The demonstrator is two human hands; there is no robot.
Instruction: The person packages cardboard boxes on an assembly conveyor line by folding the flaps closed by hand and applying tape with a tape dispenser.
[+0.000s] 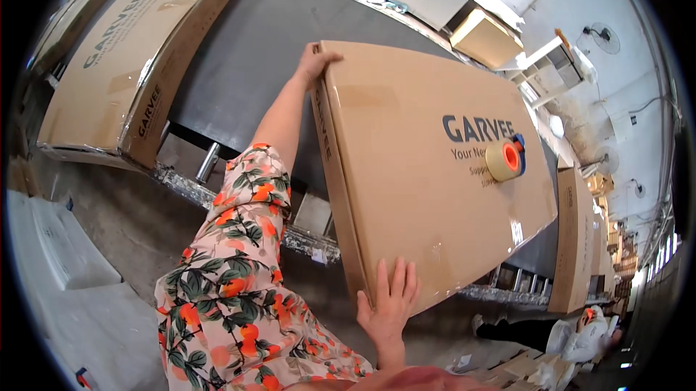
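A large flat brown cardboard box (413,195) with dark print lies on the dark conveyor belt (261,35), slightly turned. My left hand (317,62) is curled over its far left corner, its fingers on the top edge. On the near left corner rests my right hand (389,300), fingers spread flat on the top face and thumb by the edge. A roll of tape (502,161) with an orange core and a blue part behind it sits on the box's right half. Clear tape strips show on the box.
Another flat cardboard box (109,64) lies to the left on the conveyor, and a further box (573,239) stands at the right. A metal rail (312,242) with rollers edges the belt. A person (558,336) is at lower right. White wrapped sheets (65,246) lie at left.
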